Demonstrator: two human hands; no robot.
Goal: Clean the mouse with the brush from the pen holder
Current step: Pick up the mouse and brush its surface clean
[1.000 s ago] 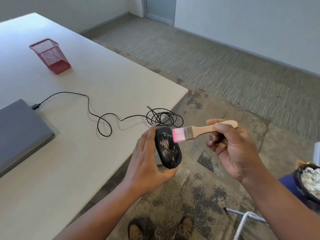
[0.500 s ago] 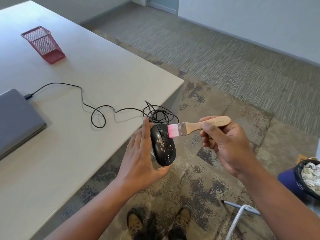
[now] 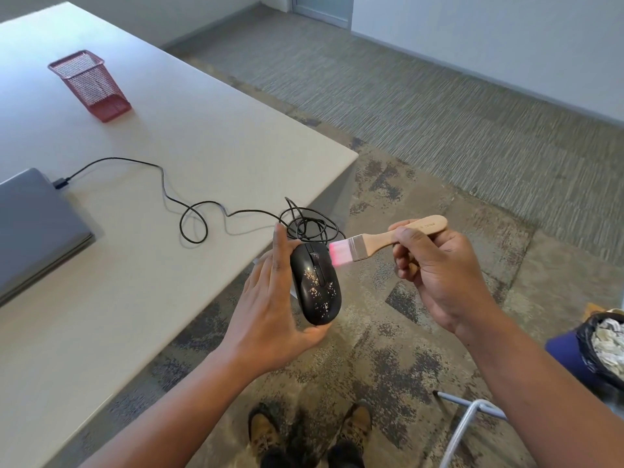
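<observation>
Two bare hands work just off the table point(image 3: 162, 140) corner: the left hand point(image 3: 270, 312) cradles the speckled black mouse point(image 3: 315, 287) in curled fingers, while the right hand point(image 3: 435, 265) grips the wooden brush point(image 3: 378, 243), its pink bristles touching the mouse's front edge.

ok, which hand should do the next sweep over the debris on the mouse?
Right. The right hand already grips the brush, bristles at the front of the mouse. The left hand is occupied cradling the mouse.
</observation>
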